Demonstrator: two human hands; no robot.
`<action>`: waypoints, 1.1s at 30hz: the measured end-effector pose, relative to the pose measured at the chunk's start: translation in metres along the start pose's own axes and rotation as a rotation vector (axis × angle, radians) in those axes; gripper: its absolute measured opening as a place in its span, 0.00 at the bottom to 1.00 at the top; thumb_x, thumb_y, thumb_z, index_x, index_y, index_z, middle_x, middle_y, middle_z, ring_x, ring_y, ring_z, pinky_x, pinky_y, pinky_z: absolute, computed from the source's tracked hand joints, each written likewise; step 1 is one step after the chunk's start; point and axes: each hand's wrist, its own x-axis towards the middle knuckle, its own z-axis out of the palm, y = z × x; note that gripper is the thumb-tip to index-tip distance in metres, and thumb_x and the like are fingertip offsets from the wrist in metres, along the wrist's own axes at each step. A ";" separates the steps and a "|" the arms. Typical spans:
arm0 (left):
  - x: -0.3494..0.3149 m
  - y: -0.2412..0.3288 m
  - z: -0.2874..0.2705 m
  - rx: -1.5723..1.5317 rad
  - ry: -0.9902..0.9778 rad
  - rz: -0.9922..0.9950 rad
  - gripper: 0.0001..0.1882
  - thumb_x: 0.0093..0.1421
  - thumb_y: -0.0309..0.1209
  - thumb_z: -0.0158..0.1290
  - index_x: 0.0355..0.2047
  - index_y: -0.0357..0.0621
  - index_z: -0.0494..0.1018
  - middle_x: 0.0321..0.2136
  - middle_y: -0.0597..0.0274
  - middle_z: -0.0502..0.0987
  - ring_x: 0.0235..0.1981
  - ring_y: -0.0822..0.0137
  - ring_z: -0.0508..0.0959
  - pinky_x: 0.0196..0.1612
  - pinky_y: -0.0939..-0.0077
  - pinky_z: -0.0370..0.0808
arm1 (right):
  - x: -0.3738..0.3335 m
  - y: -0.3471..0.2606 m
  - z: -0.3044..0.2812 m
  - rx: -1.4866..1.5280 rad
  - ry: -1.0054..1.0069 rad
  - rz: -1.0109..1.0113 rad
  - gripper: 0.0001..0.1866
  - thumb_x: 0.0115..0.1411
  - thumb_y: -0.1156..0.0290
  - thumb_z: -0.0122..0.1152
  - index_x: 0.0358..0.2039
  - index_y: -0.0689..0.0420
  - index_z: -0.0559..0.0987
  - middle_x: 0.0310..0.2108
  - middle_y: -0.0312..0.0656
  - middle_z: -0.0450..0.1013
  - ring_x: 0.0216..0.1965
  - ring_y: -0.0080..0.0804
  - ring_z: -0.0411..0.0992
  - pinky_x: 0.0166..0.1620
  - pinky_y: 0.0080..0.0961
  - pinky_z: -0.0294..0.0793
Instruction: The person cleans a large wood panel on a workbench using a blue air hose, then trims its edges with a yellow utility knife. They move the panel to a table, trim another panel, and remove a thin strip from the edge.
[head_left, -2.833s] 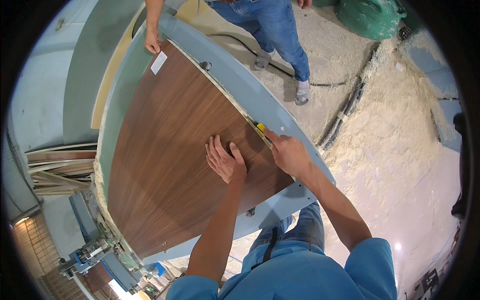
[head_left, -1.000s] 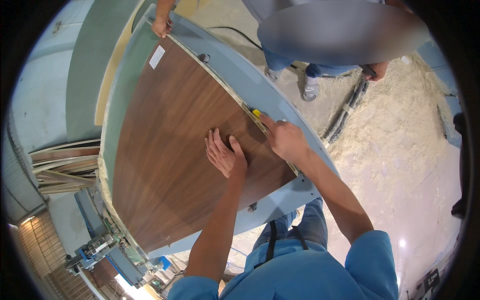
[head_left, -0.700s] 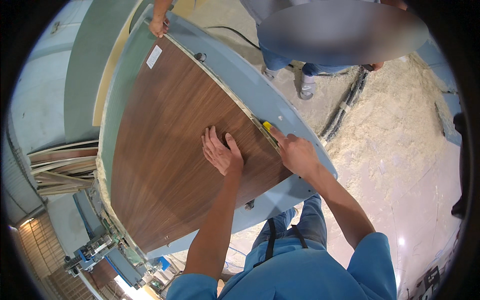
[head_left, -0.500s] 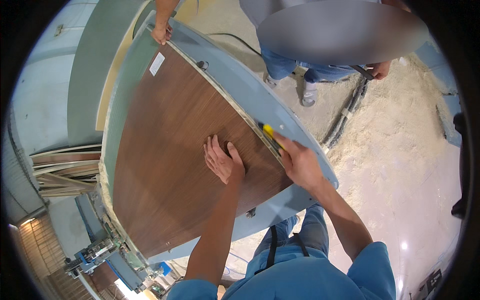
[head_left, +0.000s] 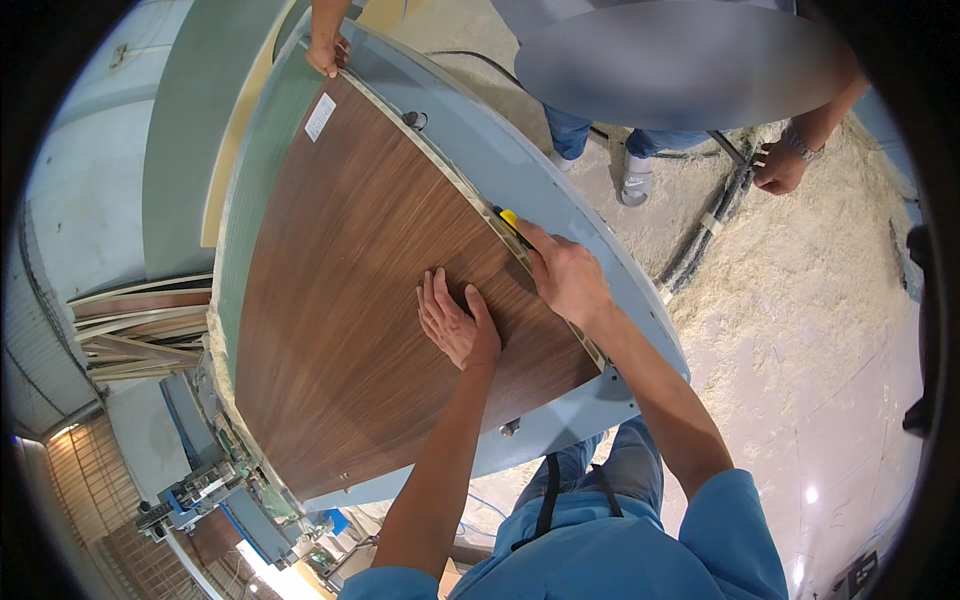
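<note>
A large brown wood-grain panel [head_left: 350, 270] lies on a blue-grey machine table [head_left: 545, 200]. My left hand [head_left: 460, 322] rests flat on the panel, fingers spread. In my right hand [head_left: 572, 275] is a yellow and black utility knife [head_left: 512, 221], held against the panel's right long edge; its blade tip is hard to make out. A pale strip [head_left: 465, 185] runs along that edge. A white label [head_left: 320, 117] sits near the panel's far corner, where another person's hand [head_left: 326, 54] touches the edge.
A second person stands beyond the table, one hand [head_left: 780, 168] near a dark hose [head_left: 700, 235]. Sawdust [head_left: 800, 280] covers the floor at right. Stacked strips [head_left: 145, 325] lie at left, above machine parts [head_left: 205, 490]. A dark knob [head_left: 414, 120] stands on the table.
My right hand has slid the knife up along the panel's edge, away from me. My left hand stays flat on the panel. The second person's hand has moved right.
</note>
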 end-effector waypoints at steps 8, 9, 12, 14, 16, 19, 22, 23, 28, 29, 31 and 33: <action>0.000 0.002 -0.001 0.016 -0.020 -0.025 0.30 0.71 0.46 0.44 0.71 0.55 0.55 0.72 0.56 0.57 0.75 0.53 0.51 0.76 0.50 0.47 | 0.001 -0.001 -0.001 -0.010 -0.009 -0.005 0.24 0.65 0.75 0.56 0.62 0.51 0.72 0.41 0.57 0.80 0.41 0.59 0.79 0.45 0.51 0.79; 0.000 0.002 -0.001 0.016 -0.021 -0.024 0.30 0.71 0.46 0.44 0.71 0.54 0.55 0.72 0.56 0.57 0.75 0.53 0.51 0.76 0.50 0.47 | 0.001 -0.001 -0.002 -0.013 -0.008 -0.007 0.24 0.65 0.75 0.56 0.62 0.51 0.72 0.42 0.57 0.80 0.41 0.59 0.79 0.45 0.50 0.79; 0.000 0.001 0.000 0.012 -0.016 -0.016 0.30 0.71 0.46 0.44 0.71 0.54 0.55 0.72 0.56 0.57 0.75 0.53 0.51 0.76 0.50 0.46 | -0.001 0.001 -0.002 0.003 -0.030 0.007 0.24 0.65 0.75 0.56 0.62 0.52 0.72 0.43 0.57 0.80 0.41 0.59 0.79 0.46 0.49 0.79; 0.000 0.001 0.000 0.012 -0.017 -0.018 0.30 0.71 0.46 0.44 0.70 0.54 0.56 0.72 0.55 0.57 0.75 0.52 0.51 0.76 0.50 0.46 | -0.003 0.002 0.000 -0.005 -0.015 -0.001 0.24 0.64 0.76 0.56 0.62 0.53 0.72 0.43 0.58 0.80 0.42 0.59 0.79 0.46 0.49 0.79; 0.000 0.000 0.001 0.002 0.002 0.006 0.30 0.71 0.46 0.44 0.71 0.53 0.56 0.72 0.55 0.57 0.75 0.52 0.51 0.76 0.50 0.46 | -0.005 0.004 0.004 0.008 0.036 -0.044 0.24 0.64 0.75 0.56 0.62 0.53 0.72 0.40 0.58 0.80 0.39 0.59 0.79 0.44 0.50 0.79; -0.001 -0.001 0.001 0.000 0.007 0.019 0.31 0.71 0.47 0.44 0.71 0.53 0.56 0.72 0.54 0.57 0.75 0.52 0.51 0.76 0.50 0.46 | -0.006 0.008 0.011 0.043 0.133 -0.122 0.25 0.64 0.74 0.55 0.62 0.51 0.72 0.34 0.58 0.80 0.33 0.60 0.79 0.40 0.52 0.80; -0.001 -0.002 0.001 0.005 0.006 0.014 0.31 0.71 0.47 0.44 0.71 0.53 0.56 0.72 0.54 0.57 0.75 0.52 0.51 0.75 0.50 0.47 | -0.007 0.012 0.017 0.062 0.137 -0.097 0.25 0.64 0.75 0.56 0.62 0.52 0.72 0.35 0.58 0.80 0.34 0.60 0.79 0.41 0.52 0.80; -0.001 -0.002 0.001 0.008 0.002 0.011 0.31 0.71 0.47 0.44 0.71 0.53 0.56 0.72 0.54 0.57 0.75 0.52 0.51 0.75 0.50 0.47 | -0.007 0.013 0.018 0.080 0.134 -0.086 0.25 0.64 0.75 0.56 0.62 0.52 0.73 0.35 0.58 0.80 0.34 0.60 0.79 0.41 0.52 0.80; -0.002 -0.002 0.001 -0.002 0.010 0.017 0.31 0.71 0.46 0.44 0.71 0.53 0.56 0.71 0.54 0.57 0.75 0.52 0.51 0.76 0.50 0.47 | -0.010 0.014 0.022 0.137 0.204 -0.139 0.26 0.63 0.77 0.57 0.62 0.51 0.73 0.38 0.58 0.80 0.36 0.61 0.79 0.43 0.50 0.81; -0.003 -0.002 0.001 -0.002 0.006 0.015 0.31 0.71 0.46 0.44 0.71 0.53 0.56 0.71 0.54 0.57 0.75 0.52 0.51 0.76 0.50 0.46 | -0.010 0.015 0.022 0.143 0.212 -0.146 0.26 0.63 0.77 0.57 0.62 0.50 0.73 0.39 0.58 0.80 0.36 0.61 0.79 0.44 0.50 0.81; -0.003 -0.002 0.001 -0.001 0.007 0.013 0.31 0.71 0.46 0.44 0.71 0.53 0.56 0.71 0.54 0.57 0.75 0.52 0.51 0.76 0.50 0.46 | -0.011 0.014 0.022 0.139 0.211 -0.148 0.26 0.63 0.77 0.57 0.62 0.50 0.73 0.39 0.58 0.80 0.37 0.60 0.79 0.44 0.50 0.81; -0.003 -0.001 0.001 -0.003 0.007 0.014 0.31 0.71 0.46 0.44 0.71 0.52 0.56 0.71 0.54 0.57 0.75 0.52 0.51 0.76 0.50 0.46 | -0.010 0.014 0.021 0.115 0.212 -0.163 0.26 0.63 0.76 0.57 0.62 0.50 0.73 0.40 0.58 0.80 0.37 0.60 0.79 0.44 0.50 0.81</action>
